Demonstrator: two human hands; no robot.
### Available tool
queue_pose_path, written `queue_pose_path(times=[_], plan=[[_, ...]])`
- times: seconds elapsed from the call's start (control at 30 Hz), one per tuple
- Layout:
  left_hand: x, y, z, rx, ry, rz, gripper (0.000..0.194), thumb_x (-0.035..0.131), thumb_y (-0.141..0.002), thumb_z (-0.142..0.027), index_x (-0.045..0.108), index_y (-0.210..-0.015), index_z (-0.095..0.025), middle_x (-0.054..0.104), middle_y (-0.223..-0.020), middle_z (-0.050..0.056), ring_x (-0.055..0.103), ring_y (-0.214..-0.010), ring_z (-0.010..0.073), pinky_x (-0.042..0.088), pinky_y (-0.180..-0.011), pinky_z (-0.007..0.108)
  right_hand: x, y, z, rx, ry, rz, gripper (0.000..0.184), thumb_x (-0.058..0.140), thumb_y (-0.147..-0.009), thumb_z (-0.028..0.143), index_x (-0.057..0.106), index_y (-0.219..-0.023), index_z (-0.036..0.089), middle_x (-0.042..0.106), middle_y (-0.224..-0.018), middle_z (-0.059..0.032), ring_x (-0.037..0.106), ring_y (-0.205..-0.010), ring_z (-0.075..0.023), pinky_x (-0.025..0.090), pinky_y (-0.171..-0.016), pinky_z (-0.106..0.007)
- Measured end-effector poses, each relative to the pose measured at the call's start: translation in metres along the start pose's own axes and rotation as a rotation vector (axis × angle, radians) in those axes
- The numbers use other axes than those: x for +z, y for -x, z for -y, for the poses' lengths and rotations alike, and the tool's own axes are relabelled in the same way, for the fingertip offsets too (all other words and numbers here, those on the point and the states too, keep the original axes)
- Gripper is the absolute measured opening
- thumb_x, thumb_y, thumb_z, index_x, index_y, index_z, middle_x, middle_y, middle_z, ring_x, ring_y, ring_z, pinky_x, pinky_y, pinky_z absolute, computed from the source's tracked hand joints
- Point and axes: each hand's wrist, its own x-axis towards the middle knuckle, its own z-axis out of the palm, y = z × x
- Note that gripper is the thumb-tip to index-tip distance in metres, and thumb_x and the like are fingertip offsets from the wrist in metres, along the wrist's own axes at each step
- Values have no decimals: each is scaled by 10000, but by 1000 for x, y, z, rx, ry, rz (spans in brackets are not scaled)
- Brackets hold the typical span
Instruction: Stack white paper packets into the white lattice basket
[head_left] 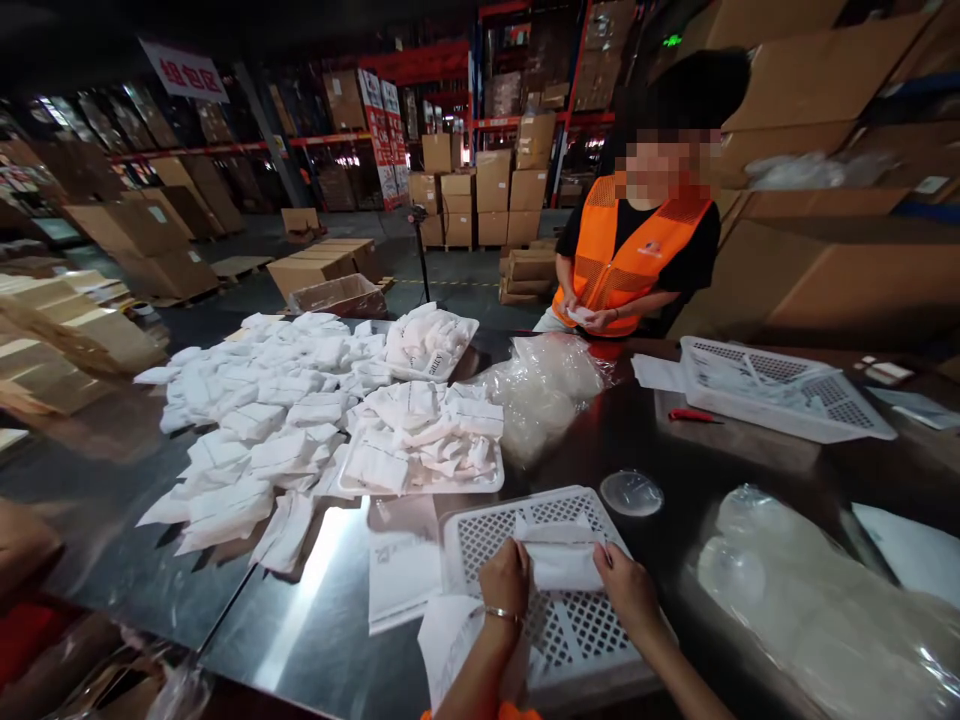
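Hands [504, 578] on crosswise white packet [559, 558]

Dim warehouse — racks [525, 60], stacked cartons [491, 195].

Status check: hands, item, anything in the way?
Left hand and right hand both grip a white packet over the basket. Clear lid lies beyond; nothing in the way.
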Motion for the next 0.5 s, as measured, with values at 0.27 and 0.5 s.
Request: queue_pose_path(times=[0.27, 0.5], plan=[[9, 2, 2, 822, -39, -50, 493, 430, -880, -77, 499, -1338, -246, 612, -1293, 38, 479, -1292, 207, 382, -1098, 457, 4, -6, 24, -965, 164, 7, 704, 318, -797, -17, 326, -1447, 252, 510, -1402, -32, 381, -1350, -158, 393, -1096, -363], [5, -12, 1, 381, 112, 148, 671, 468, -776, -58, 347, -1436, -57, 379, -1474, 191, 342, -1381, 302, 369, -1108, 509, 30, -28, 3, -270, -271, 105, 736, 558, -738, 345, 364, -1431, 190, 417, -1459, -146, 363, -1349, -307, 391, -1081, -480]])
